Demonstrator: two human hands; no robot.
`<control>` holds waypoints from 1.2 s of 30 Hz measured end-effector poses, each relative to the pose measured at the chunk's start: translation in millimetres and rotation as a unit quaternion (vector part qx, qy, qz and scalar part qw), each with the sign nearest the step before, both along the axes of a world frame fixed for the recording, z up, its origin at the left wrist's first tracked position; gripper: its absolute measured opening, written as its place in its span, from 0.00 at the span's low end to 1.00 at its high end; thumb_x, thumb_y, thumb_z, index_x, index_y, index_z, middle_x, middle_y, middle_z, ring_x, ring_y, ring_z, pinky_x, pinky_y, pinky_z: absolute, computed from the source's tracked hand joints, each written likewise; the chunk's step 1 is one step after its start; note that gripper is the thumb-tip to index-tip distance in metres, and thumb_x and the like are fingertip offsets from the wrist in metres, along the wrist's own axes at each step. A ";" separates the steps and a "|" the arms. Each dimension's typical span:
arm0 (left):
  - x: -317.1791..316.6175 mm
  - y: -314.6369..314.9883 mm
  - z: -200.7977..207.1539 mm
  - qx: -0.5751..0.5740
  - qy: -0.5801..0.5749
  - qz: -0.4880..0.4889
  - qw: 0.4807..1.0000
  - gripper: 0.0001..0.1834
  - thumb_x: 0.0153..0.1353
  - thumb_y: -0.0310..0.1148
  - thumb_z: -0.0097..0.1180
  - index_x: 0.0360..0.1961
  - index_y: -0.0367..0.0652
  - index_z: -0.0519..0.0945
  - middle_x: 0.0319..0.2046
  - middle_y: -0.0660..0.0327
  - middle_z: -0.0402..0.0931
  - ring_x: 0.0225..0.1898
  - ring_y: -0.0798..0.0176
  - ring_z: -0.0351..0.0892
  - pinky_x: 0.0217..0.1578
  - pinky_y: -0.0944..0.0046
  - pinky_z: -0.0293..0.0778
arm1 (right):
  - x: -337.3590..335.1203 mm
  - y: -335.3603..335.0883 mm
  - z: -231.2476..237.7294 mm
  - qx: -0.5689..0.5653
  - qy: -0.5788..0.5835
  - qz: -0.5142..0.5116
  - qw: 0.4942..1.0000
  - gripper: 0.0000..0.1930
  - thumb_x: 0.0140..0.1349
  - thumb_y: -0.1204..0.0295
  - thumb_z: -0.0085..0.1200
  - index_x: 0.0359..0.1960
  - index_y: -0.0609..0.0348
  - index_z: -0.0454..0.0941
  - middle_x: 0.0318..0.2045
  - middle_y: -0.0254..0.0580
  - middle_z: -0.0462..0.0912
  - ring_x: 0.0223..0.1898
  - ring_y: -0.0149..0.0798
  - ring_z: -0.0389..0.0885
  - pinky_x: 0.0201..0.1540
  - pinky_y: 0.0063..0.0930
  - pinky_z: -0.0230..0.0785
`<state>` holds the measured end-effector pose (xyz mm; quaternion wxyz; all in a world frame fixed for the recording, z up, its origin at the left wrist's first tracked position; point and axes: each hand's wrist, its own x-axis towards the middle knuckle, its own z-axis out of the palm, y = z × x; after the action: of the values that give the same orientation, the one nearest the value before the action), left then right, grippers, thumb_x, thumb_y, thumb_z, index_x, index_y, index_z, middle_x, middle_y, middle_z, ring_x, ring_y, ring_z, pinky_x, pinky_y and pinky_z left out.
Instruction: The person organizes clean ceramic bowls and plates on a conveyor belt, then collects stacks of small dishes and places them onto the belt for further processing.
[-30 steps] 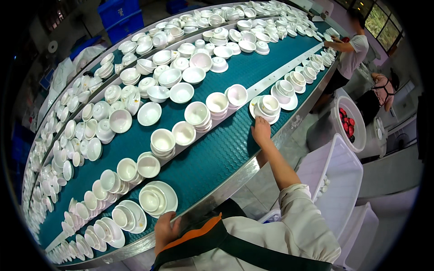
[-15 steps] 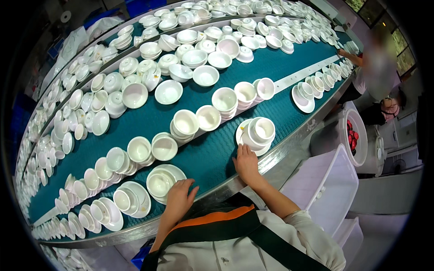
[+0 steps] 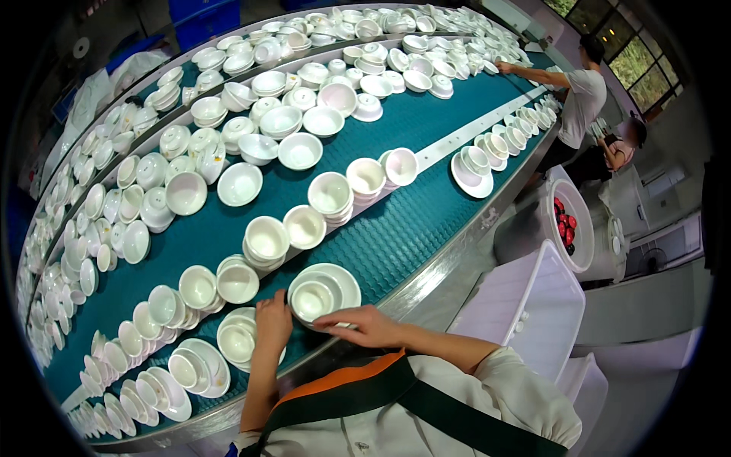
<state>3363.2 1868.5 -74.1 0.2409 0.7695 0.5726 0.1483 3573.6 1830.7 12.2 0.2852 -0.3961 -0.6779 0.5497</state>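
A stack of white bowls (image 3: 314,300) stands on a white plate (image 3: 352,288) on the blue-green belt in front of me. My right hand (image 3: 364,326) lies along its near right side, fingers stretched out and fingertips at the rim. On its left side is my left hand (image 3: 272,320), fingers apart and slightly bent, fingertips beside the plate's edge. Neither hand is wrapped round anything. Just left of my left hand, partly covered by it, sits another bowl-and-plate stack (image 3: 237,339). Farther left is one more such stack (image 3: 199,369).
A row of stacked bowls (image 3: 266,238) runs along the white divider strip (image 3: 449,143). Loose bowls (image 3: 301,151) crowd the belt beyond. A metal edge (image 3: 426,286) borders the near side. White tubs (image 3: 533,312) and a round bin (image 3: 544,228) stand right. Two people (image 3: 582,95) are at far right.
My right hand and the bowl-and-plate stack at it have moved left and nearer, up to my left hand. The view has shifted a little.
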 end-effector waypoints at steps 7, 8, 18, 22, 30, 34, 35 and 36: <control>9.7 -1.6 -0.6 -0.069 -0.105 0.040 0.991 0.10 0.44 0.21 0.46 0.31 0.36 0.73 0.17 0.52 0.71 0.20 0.50 0.69 0.30 0.57 0.63 | 272.5 95.6 -88.1 0.217 -0.432 -0.420 0.768 0.18 0.49 0.73 0.50 0.43 0.65 0.67 0.37 0.51 0.74 0.38 0.49 0.74 0.39 0.37 0.67; 13.9 -1.3 0.9 -0.074 -0.104 0.056 0.990 0.10 0.43 0.21 0.46 0.31 0.36 0.73 0.16 0.52 0.70 0.19 0.50 0.69 0.28 0.58 0.64 | 303.9 102.5 -104.6 0.220 -0.519 -0.409 0.718 0.21 0.47 0.73 0.51 0.44 0.66 0.65 0.37 0.53 0.73 0.38 0.51 0.72 0.39 0.38 0.66; 11.2 -8.7 -3.4 -0.046 -0.043 0.120 0.991 0.06 0.47 0.23 0.43 0.26 0.36 0.72 0.20 0.46 0.71 0.24 0.44 0.71 0.28 0.53 0.66 | 257.9 108.8 -119.4 0.175 -0.641 -0.312 0.679 0.26 0.44 0.67 0.54 0.44 0.70 0.63 0.34 0.47 0.72 0.39 0.42 0.71 0.36 0.29 0.65; 6.4 -13.4 -11.1 0.025 0.031 0.089 0.995 0.05 0.48 0.24 0.44 0.25 0.36 0.73 0.21 0.48 0.72 0.25 0.45 0.71 0.38 0.54 0.64 | 204.1 81.8 -113.9 0.210 -0.616 -0.249 0.718 0.31 0.43 0.63 0.57 0.47 0.71 0.63 0.37 0.52 0.72 0.39 0.45 0.72 0.36 0.30 0.66; 8.1 -16.5 0.6 0.024 -0.023 0.129 0.991 0.06 0.50 0.23 0.44 0.28 0.35 0.73 0.24 0.48 0.72 0.29 0.45 0.70 0.39 0.56 0.64 | 88.6 30.1 -81.7 0.313 -0.461 -0.108 0.823 0.28 0.45 0.66 0.55 0.47 0.68 0.64 0.38 0.56 0.72 0.40 0.49 0.72 0.35 0.34 0.66; 20.2 -9.2 24.2 0.094 -0.062 0.204 0.973 0.08 0.51 0.23 0.46 0.34 0.35 0.73 0.29 0.50 0.73 0.34 0.48 0.70 0.39 0.58 0.64 | 60.0 22.9 -77.1 0.305 -0.339 -0.060 0.888 0.24 0.47 0.69 0.53 0.47 0.66 0.65 0.39 0.57 0.71 0.40 0.51 0.72 0.37 0.34 0.67; 29.4 -5.8 31.6 0.122 -0.069 0.193 0.971 0.09 0.50 0.23 0.46 0.34 0.35 0.73 0.30 0.50 0.73 0.35 0.48 0.69 0.39 0.57 0.64 | 60.6 22.9 -76.3 0.274 -0.276 -0.052 0.920 0.23 0.48 0.70 0.52 0.47 0.65 0.65 0.39 0.56 0.72 0.40 0.51 0.72 0.38 0.35 0.67; 41.3 -2.6 39.7 0.149 -0.076 0.180 0.969 0.09 0.50 0.23 0.46 0.35 0.35 0.73 0.31 0.50 0.72 0.35 0.48 0.69 0.38 0.57 0.64 | 63.5 21.9 -74.6 0.242 -0.211 -0.047 0.946 0.23 0.49 0.71 0.51 0.47 0.65 0.65 0.39 0.55 0.72 0.39 0.51 0.72 0.38 0.35 0.67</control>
<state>3404.5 1865.9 -34.4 0.1356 0.6677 0.6526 0.3314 3637.0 1852.6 -62.4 0.2483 -0.4535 -0.8157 0.2594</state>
